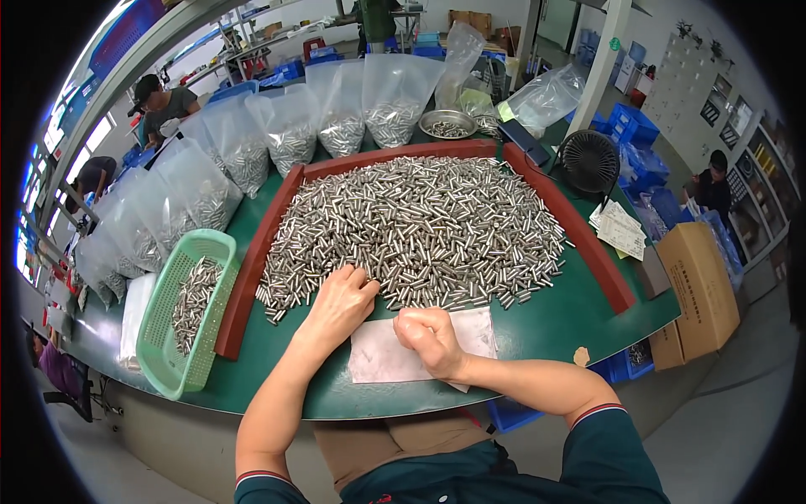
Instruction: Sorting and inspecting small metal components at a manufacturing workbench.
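A wide heap of small silvery metal pins (pixel 420 223) covers the middle of the green table (pixel 537 344). My left hand (pixel 341 301) is at the near edge of the heap, its fingers curled down against the pins; what they hold, if anything, is hidden. Closed in a fist, my right hand (pixel 430 338) hovers over or rests on a pale pinkish cloth (pixel 378 357) in front of me. Its fingers cover whatever may be inside. Left of the heap stands a green plastic basket (pixel 159 336) with more pins in it.
Dark red bars (pixel 579 235) frame the heap on three sides. Clear bags of pins (pixel 340 118) line the back and left. A metal bowl (pixel 447 124), a black fan (pixel 589 161) and paper slips (pixel 620 228) lie beyond. A cardboard box (pixel 698 290) stands right. Other people are farther off.
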Action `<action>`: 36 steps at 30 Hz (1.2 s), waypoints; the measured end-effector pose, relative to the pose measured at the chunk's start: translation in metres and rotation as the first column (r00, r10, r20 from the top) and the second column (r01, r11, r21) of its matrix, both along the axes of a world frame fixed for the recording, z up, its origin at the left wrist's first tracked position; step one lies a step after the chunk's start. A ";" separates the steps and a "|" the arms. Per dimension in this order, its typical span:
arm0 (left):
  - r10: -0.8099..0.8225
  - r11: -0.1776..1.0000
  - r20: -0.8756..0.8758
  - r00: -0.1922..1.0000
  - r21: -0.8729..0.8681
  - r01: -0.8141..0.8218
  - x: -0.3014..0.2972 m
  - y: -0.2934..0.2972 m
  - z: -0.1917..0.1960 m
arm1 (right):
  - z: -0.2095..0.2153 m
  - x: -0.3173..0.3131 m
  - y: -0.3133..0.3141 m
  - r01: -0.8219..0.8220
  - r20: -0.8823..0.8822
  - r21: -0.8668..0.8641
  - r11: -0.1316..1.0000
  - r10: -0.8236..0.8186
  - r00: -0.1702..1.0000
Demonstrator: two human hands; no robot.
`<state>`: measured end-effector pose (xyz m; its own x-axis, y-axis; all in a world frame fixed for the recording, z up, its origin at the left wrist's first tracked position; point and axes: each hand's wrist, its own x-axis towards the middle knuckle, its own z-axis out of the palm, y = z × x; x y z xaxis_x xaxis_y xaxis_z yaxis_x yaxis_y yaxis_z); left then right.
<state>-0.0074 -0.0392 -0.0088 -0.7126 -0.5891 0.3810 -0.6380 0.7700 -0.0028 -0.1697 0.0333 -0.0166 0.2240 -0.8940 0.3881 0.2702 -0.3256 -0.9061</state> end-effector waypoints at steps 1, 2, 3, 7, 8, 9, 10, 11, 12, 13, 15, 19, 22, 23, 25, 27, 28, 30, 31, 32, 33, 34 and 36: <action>-0.003 1.000 0.016 1.000 -0.006 0.004 0.000 0.000 -0.001 | 0.000 0.000 0.001 -0.006 0.006 0.010 1.000 0.006 1.000; -0.004 1.000 0.019 1.000 -0.001 0.004 0.001 0.002 0.000 | 0.000 0.001 0.001 -0.005 0.004 0.010 1.000 0.005 1.000; -0.004 1.000 0.022 1.000 0.003 0.003 0.002 0.003 0.002 | 0.000 0.002 0.001 0.007 0.000 0.002 1.000 -0.007 1.000; -0.007 1.000 0.015 1.000 0.000 0.007 0.004 0.007 -0.002 | 0.002 0.005 0.003 -0.009 0.045 0.078 0.997 0.005 0.999; -0.004 1.000 0.012 1.000 0.001 0.004 0.006 0.007 -0.005 | 0.001 0.005 0.003 -0.017 0.058 0.101 0.995 0.011 0.998; 0.001 1.000 0.011 1.000 0.007 -0.001 0.007 0.009 -0.006 | 0.000 0.006 0.004 -0.028 0.075 0.129 0.991 0.018 0.997; -0.004 1.000 -0.012 1.000 0.006 0.004 0.009 0.010 -0.006 | 0.000 0.008 0.003 -0.036 0.097 0.162 0.986 0.020 0.995; -0.001 1.000 -0.017 1.000 0.015 0.001 0.011 0.009 -0.005 | -0.001 0.007 0.000 -0.019 0.096 0.173 0.985 0.003 0.995; -0.038 0.999 -0.102 0.994 0.011 0.039 0.010 0.008 -0.001 | 0.003 0.004 -0.002 -0.018 0.104 0.183 0.983 -0.001 0.995; -0.029 0.997 -0.129 0.991 0.061 0.037 0.008 0.012 0.009 | 0.001 0.001 -0.006 0.000 0.096 0.152 0.988 -0.015 0.995; -0.049 0.986 -0.242 0.969 0.141 0.085 0.008 0.020 0.015 | 0.003 -0.002 -0.011 -0.010 0.155 0.147 0.989 -0.013 0.988; -0.014 0.928 -0.329 0.944 0.347 0.134 0.003 0.037 0.014 | 0.005 -0.006 -0.019 -0.104 0.248 0.250 0.963 0.040 0.968; 0.041 0.890 -0.247 0.968 0.449 0.077 0.006 0.048 0.007 | 0.009 -0.004 -0.015 -0.133 0.350 0.285 0.949 0.026 0.937; 0.042 0.886 -0.243 0.969 0.457 0.076 0.006 0.049 0.006 | 0.011 -0.005 -0.016 -0.143 0.375 0.264 0.954 0.036 0.926; 0.025 0.944 -0.166 0.986 0.328 0.032 -0.001 0.052 0.010 | 0.015 -0.010 -0.015 -0.143 0.420 0.250 0.958 0.026 0.907; 0.014 0.952 -0.142 0.990 0.305 0.031 -0.005 0.054 0.008 | 0.017 -0.010 -0.015 -0.088 0.401 0.231 0.969 -0.013 0.916; 0.005 0.963 -0.127 0.992 0.269 0.030 -0.005 0.055 0.007 | 0.020 -0.009 -0.015 -0.058 0.367 0.234 0.970 -0.033 0.929; 0.011 0.970 -0.098 0.995 0.244 0.014 -0.003 0.055 0.004 | 0.029 -0.004 -0.021 -0.120 0.381 0.264 0.957 0.011 0.925; 0.020 0.978 -0.073 0.997 0.208 -0.004 -0.003 0.056 0.002 | 0.034 -0.001 -0.025 -0.145 0.372 0.280 0.949 0.032 0.928; 0.024 0.975 -0.067 0.997 0.221 -0.008 -0.003 0.057 0.000 | 0.039 0.001 -0.027 -0.162 0.390 0.288 0.944 0.038 0.920; 0.028 0.974 -0.085 0.996 0.226 -0.008 -0.003 0.056 -0.001 | 0.042 0.001 -0.031 -0.179 0.408 0.288 0.941 0.049 0.912; 0.031 0.973 -0.102 0.994 0.232 -0.007 -0.004 0.055 -0.002 | 0.041 0.000 -0.036 -0.163 0.434 0.259 0.952 0.036 0.900; 0.015 0.967 -0.103 0.995 0.254 0.011 -0.004 0.053 -0.003 | 0.036 0.000 -0.038 -0.080 0.470 0.214 0.974 -0.031 0.882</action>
<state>-0.0119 0.0136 -0.0121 -0.6761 -0.6773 0.2902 -0.6260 0.7357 0.2585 -0.1696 -0.0046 0.0198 0.0884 -0.9651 0.2464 0.6851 -0.1207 -0.7184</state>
